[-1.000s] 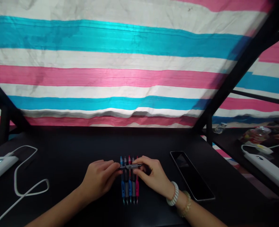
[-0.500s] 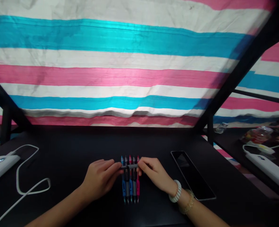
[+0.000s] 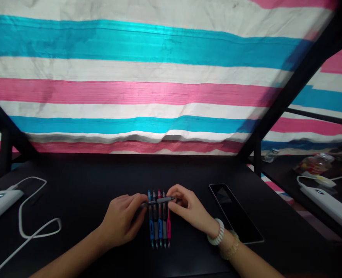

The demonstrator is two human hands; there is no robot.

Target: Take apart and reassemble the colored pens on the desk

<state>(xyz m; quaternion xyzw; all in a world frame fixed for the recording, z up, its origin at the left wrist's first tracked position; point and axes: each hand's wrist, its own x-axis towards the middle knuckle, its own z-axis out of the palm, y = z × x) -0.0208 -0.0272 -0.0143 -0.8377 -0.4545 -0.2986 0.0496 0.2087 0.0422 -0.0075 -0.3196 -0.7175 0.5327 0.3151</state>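
Observation:
Several pens [image 3: 160,227] in blue, grey and pink stand out as an upright row, side by side, on the black table [image 3: 101,173]. Across their upper part lies a grey and black pen [image 3: 162,200], tilted slightly up to the right. My left hand [image 3: 124,220] pinches its left end between thumb and finger. At the right end, my right hand [image 3: 186,202] has thumb and index finger around the pen's tip, hiding the top of the pink pen. A white coil and a beaded bracelet circle my right wrist.
A dark phone [image 3: 236,212] lies right of my right hand. On the left are a white power bank [image 3: 2,204] and its looping white cable [image 3: 20,216]. Black frame bars [image 3: 289,92] rise at both sides before a striped sheet [image 3: 147,92]. A side table holds another white device [image 3: 327,204] and a jar [image 3: 318,164].
The crosswise pen has tilted, its right end now higher. My right hand has lifted slightly and its fingers have shifted on the pen; my left hand has moved slightly left.

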